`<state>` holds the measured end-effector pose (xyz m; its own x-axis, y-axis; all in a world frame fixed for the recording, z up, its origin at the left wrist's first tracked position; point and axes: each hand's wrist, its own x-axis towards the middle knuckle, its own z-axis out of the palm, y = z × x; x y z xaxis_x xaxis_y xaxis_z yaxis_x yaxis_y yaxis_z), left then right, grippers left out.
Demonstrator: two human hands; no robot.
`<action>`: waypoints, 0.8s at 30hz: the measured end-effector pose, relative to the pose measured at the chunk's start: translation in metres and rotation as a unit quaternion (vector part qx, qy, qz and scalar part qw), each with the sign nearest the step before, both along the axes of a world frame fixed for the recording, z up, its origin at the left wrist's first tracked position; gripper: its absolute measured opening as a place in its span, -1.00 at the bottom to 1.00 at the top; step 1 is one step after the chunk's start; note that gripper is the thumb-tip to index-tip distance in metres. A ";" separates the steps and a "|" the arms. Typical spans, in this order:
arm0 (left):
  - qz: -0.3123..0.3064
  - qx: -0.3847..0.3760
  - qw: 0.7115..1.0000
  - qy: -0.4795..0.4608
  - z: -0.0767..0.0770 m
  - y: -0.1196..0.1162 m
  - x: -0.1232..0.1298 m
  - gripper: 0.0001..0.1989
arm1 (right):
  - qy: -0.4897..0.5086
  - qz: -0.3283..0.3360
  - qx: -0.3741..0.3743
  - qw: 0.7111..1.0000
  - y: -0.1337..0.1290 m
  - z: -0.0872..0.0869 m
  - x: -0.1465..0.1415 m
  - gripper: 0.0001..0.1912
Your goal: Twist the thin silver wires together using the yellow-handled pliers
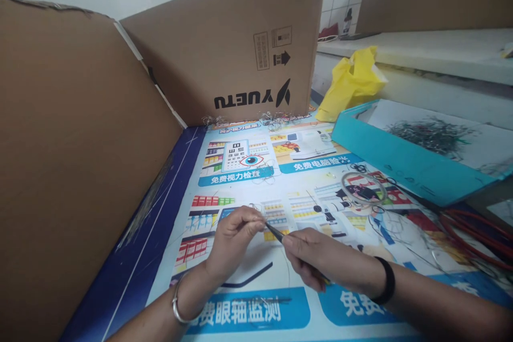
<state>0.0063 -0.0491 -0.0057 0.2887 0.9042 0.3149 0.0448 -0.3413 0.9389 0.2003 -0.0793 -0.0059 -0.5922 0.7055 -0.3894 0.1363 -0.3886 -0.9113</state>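
Near the middle of the printed mat, my left hand (238, 235) is closed in a pinch at the pliers' tip. A thin wire (287, 263) curves down beside the pinch; its end between the fingertips is too fine to see clearly. My right hand (320, 256) is wrapped round a pair of narrow-nosed pliers (274, 232), whose dark jaws point left and touch or nearly touch my left fingertips. Most of the handles are hidden in the palm, with a bit of yellow showing below. Several dark straight wires (264, 300) lie on the mat in front of my hands.
Cardboard panels (224, 48) wall off the left and back. At right sits a turquoise box (401, 163) holding a tangle of wire pieces (430, 136), with a yellow bag (352, 83) behind it. A clear ring coil (364, 188) and red cables (473, 235) lie nearer.
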 end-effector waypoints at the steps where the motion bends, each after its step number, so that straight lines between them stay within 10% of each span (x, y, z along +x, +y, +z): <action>1: 0.004 0.002 1.000 0.002 0.000 -0.001 0.000 -0.93 | -0.014 0.001 0.020 1.000 0.000 0.001 0.000 -0.51; 11: 0.060 -0.039 0.997 -0.036 0.007 0.003 -0.002 -0.92 | -0.172 0.052 0.241 0.954 -0.003 0.006 -0.002 -0.62; 18: 0.079 -0.101 0.991 -0.039 0.009 0.004 0.003 -0.91 | -0.189 0.043 0.251 0.948 -0.001 0.010 0.000 -0.60; 24: 0.071 -0.096 0.993 -0.024 0.007 0.000 0.004 -0.90 | -0.066 0.006 0.088 0.994 -0.002 0.004 -0.002 -0.53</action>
<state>0.0100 -0.0492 0.0018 0.1423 0.9793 0.1438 0.0325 -0.1499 0.9882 0.1984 -0.0810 -0.0017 -0.5525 0.7632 -0.3352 0.2636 -0.2215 -0.9389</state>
